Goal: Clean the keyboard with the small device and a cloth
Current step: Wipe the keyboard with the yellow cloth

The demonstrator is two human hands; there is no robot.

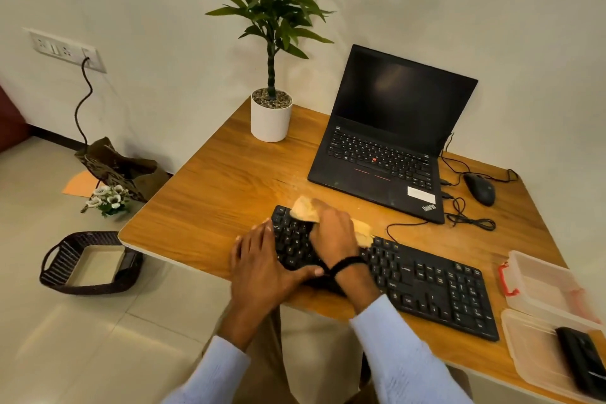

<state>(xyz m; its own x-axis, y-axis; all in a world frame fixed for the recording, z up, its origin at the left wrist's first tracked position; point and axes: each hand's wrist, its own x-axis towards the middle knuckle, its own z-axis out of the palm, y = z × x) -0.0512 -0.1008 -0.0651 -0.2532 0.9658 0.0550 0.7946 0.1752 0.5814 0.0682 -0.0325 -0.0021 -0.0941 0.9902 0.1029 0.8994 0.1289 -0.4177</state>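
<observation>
A black keyboard [426,282] lies slantwise on the wooden desk [223,187], near its front edge. My right hand [333,234] presses a bunched yellow cloth [305,208] onto the keys at the keyboard's left end; part of the cloth also sticks out to the right of the hand. My left hand [262,267] lies flat on the keyboard's left corner, fingers spread and thumb along the front edge, holding it down. A small black device [580,359] lies inside an open clear plastic box [524,338] at the desk's right front corner.
An open black laptop [390,138] stands behind the keyboard, with a black mouse [480,188] and loose cables to its right. A potted plant [271,118] sits at the back left corner. On the floor to the left are a dark basket [88,264], a bag and small flowers.
</observation>
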